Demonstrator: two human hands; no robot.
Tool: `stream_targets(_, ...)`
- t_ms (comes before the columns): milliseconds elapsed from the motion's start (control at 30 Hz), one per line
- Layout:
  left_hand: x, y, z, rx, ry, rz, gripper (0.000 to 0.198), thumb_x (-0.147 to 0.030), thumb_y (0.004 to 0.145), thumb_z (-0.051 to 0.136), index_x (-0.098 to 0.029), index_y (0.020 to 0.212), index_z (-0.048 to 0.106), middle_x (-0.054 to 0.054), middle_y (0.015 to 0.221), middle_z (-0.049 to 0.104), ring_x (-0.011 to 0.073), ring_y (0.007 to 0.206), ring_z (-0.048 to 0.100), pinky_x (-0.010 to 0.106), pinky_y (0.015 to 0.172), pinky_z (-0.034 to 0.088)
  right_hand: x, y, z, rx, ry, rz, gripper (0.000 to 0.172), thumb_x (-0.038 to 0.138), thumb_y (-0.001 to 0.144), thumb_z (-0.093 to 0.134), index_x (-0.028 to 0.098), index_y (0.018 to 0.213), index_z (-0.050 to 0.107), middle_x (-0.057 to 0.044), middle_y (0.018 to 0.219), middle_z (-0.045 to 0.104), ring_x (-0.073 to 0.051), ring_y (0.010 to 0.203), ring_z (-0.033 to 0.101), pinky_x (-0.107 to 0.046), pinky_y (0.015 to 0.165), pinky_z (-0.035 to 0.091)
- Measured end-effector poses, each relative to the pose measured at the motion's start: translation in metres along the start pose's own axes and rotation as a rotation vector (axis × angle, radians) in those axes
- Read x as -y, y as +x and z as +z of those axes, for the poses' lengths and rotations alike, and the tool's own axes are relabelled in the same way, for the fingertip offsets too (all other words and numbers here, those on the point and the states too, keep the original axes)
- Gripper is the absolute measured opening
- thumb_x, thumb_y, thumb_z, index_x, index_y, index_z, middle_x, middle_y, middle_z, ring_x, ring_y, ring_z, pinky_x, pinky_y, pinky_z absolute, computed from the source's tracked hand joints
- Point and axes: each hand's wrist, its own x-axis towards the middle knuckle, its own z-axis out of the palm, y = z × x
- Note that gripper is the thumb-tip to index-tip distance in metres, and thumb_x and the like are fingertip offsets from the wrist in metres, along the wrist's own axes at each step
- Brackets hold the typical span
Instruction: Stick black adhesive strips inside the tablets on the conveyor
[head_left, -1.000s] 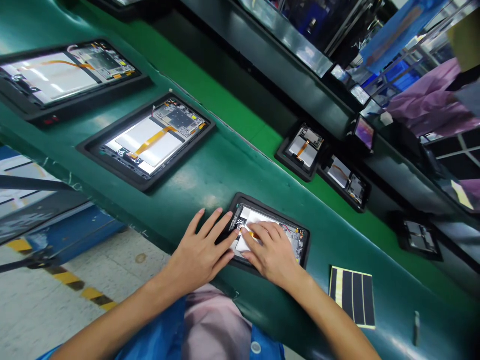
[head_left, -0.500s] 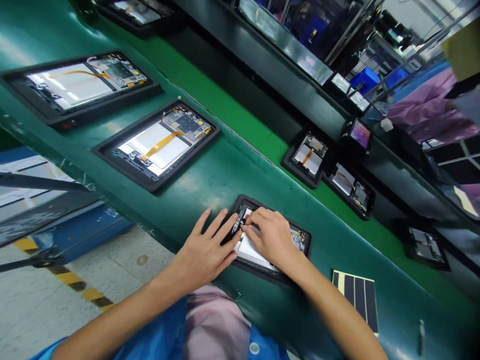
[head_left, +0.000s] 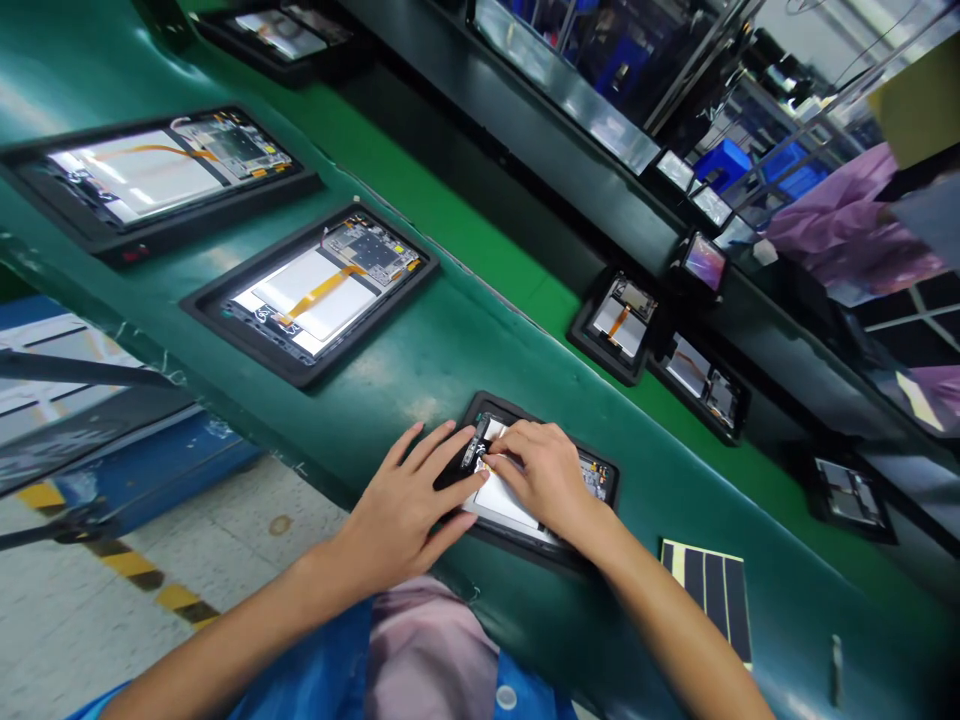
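An opened tablet [head_left: 504, 497] lies in a black tray [head_left: 609, 488] on the green bench, its white inner part and circuit board partly showing. My left hand [head_left: 397, 505] rests over the tray's left end with fingers spread, the fingertips touching the tablet's near end. Over the middle of the tablet, my right hand [head_left: 546, 475] bends its thumb and fingers together at the small parts by that same end. Whatever lies between those fingertips is too small and covered to make out.
Two more opened tablets [head_left: 315, 295] [head_left: 176, 165] in black trays lie to the left on the bench. A sheet of black strips [head_left: 706, 595] and a thin tool [head_left: 836, 670] lie right. Further trays [head_left: 616, 325] sit on the green strip beyond. Across, a pink sleeve [head_left: 840, 220] shows.
My left hand's fingers have shifted slightly, with the index finger reaching a little further over the tablet. My right hand stays almost in place. The view has moved a little.
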Motion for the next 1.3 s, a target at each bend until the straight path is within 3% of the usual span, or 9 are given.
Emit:
stream_targets(100,-0.002,-0.001,-0.012,-0.064,-0.598,-0.076,0.047,-0.041,0.096,0.065,-0.032,0.141,0.063,0.012,0.166,0.037,0.0378,0.152,0.036,0.061,0.125,0.026,0.001,-0.006,-0.001,-0.116,0.202,-0.028,0.006,0.024,0.1,0.068,0.023,0.095,0.07,0.0,0.094,0.074,-0.016,0.089,0.068,-0.032,0.084,0.04)
stream_targets(233,-0.015,0.01,-0.022,-0.211,-1.577,-0.147,0.054,-0.069,0.094,0.055,-0.037,0.135,0.068,0.009,0.162,0.047,0.036,0.158,0.025,0.062,0.127,0.013,0.014,-0.009,-0.005,-0.252,0.432,-0.042,0.011,0.026,0.099,0.065,0.023,0.09,0.07,-0.001,0.09,0.071,-0.015,0.084,0.067,-0.03,0.08,0.046)
stream_targets(367,-0.03,0.024,-0.022,-0.338,-2.013,-0.254,0.052,-0.074,0.087,0.06,-0.039,0.124,0.074,0.006,0.159,0.051,0.0338,0.157,0.028,0.06,0.128,0.007,0.035,-0.007,-0.009,-0.352,0.524,-0.119,0.007,0.024,0.099,0.065,0.023,0.094,0.071,-0.002,0.091,0.07,-0.016,0.084,0.066,-0.031,0.079,0.05)
stream_targets(567,-0.038,0.02,-0.018,-0.364,-2.103,-0.358,0.049,-0.069,0.082,0.07,-0.032,0.114,0.079,0.008,0.155,0.055,0.0334,0.156,0.03,0.054,0.13,0.01,0.057,0.005,-0.011,-0.433,0.419,-0.194,0.009,0.023,0.1,0.063,0.023,0.101,0.071,-0.003,0.098,0.071,-0.018,0.093,0.066,-0.035,0.083,0.045)
stream_targets(767,-0.042,0.018,-0.02,-0.39,-2.074,-0.42,0.042,-0.069,0.082,0.069,-0.031,0.093,0.083,0.006,0.145,0.063,0.0309,0.145,0.046,0.048,0.125,0.031,0.064,0.007,-0.014,-0.509,0.237,-0.226,0.013,0.023,0.101,0.059,0.023,0.102,0.072,-0.004,0.105,0.069,-0.019,0.099,0.062,-0.039,0.088,0.043)
stream_targets(867,-0.041,0.015,-0.02,-0.339,-2.011,-0.404,0.044,-0.073,0.082,0.064,-0.033,0.086,0.081,0.005,0.129,0.072,0.0291,0.139,0.052,0.048,0.12,0.039,0.066,0.005,-0.015,-0.526,0.152,-0.263,0.013,0.024,0.1,0.06,0.025,0.104,0.073,-0.006,0.114,0.067,-0.023,0.109,0.061,-0.046,0.101,0.041)
stream_targets(1000,-0.034,0.007,-0.016,-0.251,-1.84,-0.414,0.063,-0.085,0.084,0.044,-0.031,0.078,0.077,0.006,0.127,0.073,0.0323,0.142,0.049,0.056,0.116,0.039,0.067,0.003,-0.017,-0.493,0.072,-0.298,0.019,0.027,0.1,0.059,0.03,0.113,0.073,-0.006,0.131,0.064,-0.029,0.135,0.05,-0.059,0.122,0.024)
stream_targets(1133,-0.03,0.003,-0.012,-0.211,-1.672,-0.499,0.083,-0.095,0.081,0.027,-0.027,0.072,0.072,0.01,0.123,0.074,0.0353,0.142,0.049,0.059,0.116,0.037,0.068,0.002,-0.019,-0.404,0.07,-0.328,0.02,0.029,0.1,0.06,0.032,0.114,0.074,-0.005,0.136,0.063,-0.028,0.143,0.045,-0.059,0.125,0.018)
stream_targets(1300,-0.033,0.006,-0.014,-0.207,-1.902,-0.438,0.063,-0.085,0.082,0.047,-0.028,0.076,0.075,0.008,0.12,0.076,0.0355,0.137,0.055,0.058,0.114,0.041,0.067,0.002,-0.019,-0.41,0.122,-0.367,0.018,0.03,0.101,0.061,0.03,0.109,0.076,-0.005,0.131,0.067,-0.026,0.141,0.047,-0.056,0.126,0.018)
